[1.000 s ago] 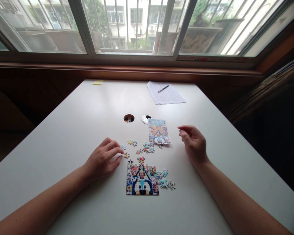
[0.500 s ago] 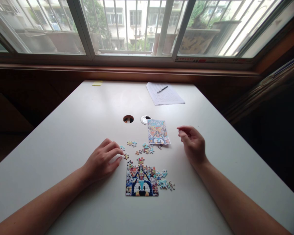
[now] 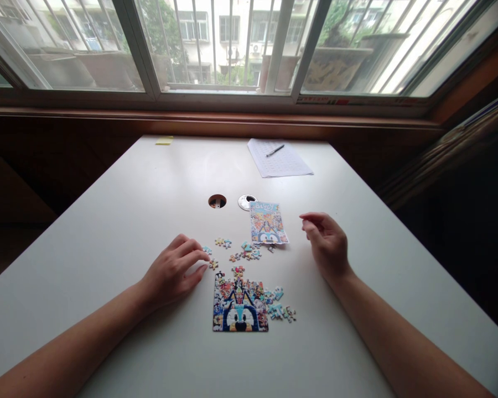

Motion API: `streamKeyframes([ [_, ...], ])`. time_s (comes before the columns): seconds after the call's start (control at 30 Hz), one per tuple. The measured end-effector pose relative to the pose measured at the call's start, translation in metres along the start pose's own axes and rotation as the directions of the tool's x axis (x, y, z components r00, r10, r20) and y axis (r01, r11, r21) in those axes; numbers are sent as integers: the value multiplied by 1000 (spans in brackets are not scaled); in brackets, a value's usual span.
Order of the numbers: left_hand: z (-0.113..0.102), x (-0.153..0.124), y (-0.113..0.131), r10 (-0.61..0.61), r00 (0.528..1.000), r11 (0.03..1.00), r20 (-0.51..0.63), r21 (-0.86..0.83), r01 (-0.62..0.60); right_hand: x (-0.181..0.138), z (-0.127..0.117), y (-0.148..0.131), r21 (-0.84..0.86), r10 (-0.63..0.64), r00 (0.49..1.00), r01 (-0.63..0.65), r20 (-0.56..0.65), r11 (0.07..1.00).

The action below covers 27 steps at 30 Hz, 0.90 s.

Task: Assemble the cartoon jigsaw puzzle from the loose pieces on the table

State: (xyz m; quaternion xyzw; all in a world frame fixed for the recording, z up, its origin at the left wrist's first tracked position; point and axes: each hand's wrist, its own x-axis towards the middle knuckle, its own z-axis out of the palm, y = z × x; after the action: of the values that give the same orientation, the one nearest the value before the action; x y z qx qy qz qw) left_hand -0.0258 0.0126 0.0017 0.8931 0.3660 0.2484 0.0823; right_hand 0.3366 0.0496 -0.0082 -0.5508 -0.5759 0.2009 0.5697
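Here, the only legible print is on the small reference card (image 3: 268,222), whose top carries blue lettering that seems to read "BLUEY"; below it the art is too small to make out. The sheet of paper (image 3: 286,163) at the far edge shows faint lines of writing, none readable, with a pen (image 3: 275,150) lying across it. The left hand (image 3: 174,271) lies palm down on the white table (image 3: 120,215), fingers loosely bent and pinching nothing; its thumb tip is just beside one loose piece (image 3: 213,264). The right hand (image 3: 326,243) stands on its edge near the card, thumb and forefinger drawn close together, but whether a piece sits between them I cannot tell. The part-built puzzle (image 3: 240,307), a blue cartoon dog's face, lies between the forearms near the front edge. More scattered pieces (image 3: 247,252) lie between it and the card, and a few (image 3: 280,310) touch its right side. Further back are a round cable hole (image 3: 217,201), its cover (image 3: 246,202) set beside it, and a yellow sticky note (image 3: 165,141) at the far left corner. Beyond lie a dark wood sill and a barred window (image 3: 216,44) facing daylight, greenery and a pale building.
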Motion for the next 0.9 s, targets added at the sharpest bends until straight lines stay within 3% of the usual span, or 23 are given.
streamKeyframes([
  [0.9,1,-1,0,-14,1000,1000,14,-18,14,0,0,0,27,0,1000,0,3,1000],
])
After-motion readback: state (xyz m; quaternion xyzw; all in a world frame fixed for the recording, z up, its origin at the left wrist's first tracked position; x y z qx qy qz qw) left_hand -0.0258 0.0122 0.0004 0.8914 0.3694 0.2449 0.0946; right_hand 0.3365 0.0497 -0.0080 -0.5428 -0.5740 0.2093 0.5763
